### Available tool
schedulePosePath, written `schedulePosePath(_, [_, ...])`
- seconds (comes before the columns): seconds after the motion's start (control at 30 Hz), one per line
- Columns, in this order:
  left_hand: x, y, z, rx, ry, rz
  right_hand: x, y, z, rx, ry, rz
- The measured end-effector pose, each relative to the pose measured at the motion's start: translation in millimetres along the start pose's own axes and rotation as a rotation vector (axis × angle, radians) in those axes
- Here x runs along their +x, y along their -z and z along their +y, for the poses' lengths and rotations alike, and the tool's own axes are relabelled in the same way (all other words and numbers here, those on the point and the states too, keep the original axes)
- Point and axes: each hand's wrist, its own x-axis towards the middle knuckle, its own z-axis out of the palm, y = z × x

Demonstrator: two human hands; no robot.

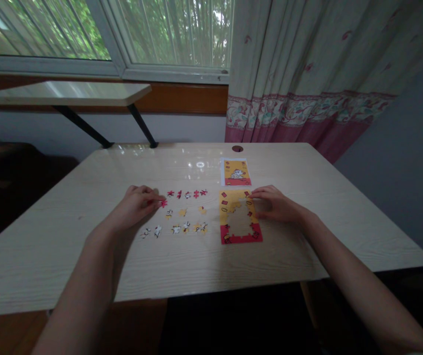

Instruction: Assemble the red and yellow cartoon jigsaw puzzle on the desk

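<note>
My left hand (pixel 139 203) is closed in a pinch on a red jigsaw piece (pixel 164 203), at the left end of the loose pieces. To the right of it lie several loose jigsaw pieces in rough rows: red ones (pixel 196 194) at the back, yellow ones (pixel 183 212) in the middle, white and yellow ones (pixel 176 229) in front. A partly assembled jigsaw puzzle (pixel 241 239), yellow above and red below, has a gap in its middle. My right hand (pixel 276 204) rests at its right edge, fingers apart, fingertips touching the upper right corner area.
Behind the puzzle lies a reference picture (pixel 237 172) of a white animal on yellow and red. The light wooden table (pixel 329 197) has a cable hole (pixel 237 148) at its back. A raised shelf (pixel 85 93) on black legs stands back left. A curtain (pixel 292 98) hangs behind.
</note>
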Motion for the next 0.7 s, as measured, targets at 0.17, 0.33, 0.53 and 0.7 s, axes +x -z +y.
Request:
schedulePosePath(0.17, [-1.0, -0.4, -0.9, -0.017, 0.007, 0.007, -0.2, -0.5, 0.4, 0.01, 0.011, 0.013])
schedulePosePath(0.33, [-1.5, -1.5, -1.6, -0.014, 0.0, -0.007, 0.0, 0.5, -0.4, 0.0, 0.012, 0.008])
schedulePosePath(0.53, [3.6, -2.2, -1.8, -0.011, -0.002, -0.044, -0.2, 0.6, -0.2, -0.003, 0.02, 0.01])
schedulePosePath(0.7, [7.9, 4.0, 3.4, -0.024, -0.018, -0.102, -0.9, -0.1, 0.5, -0.01, 0.012, 0.006])
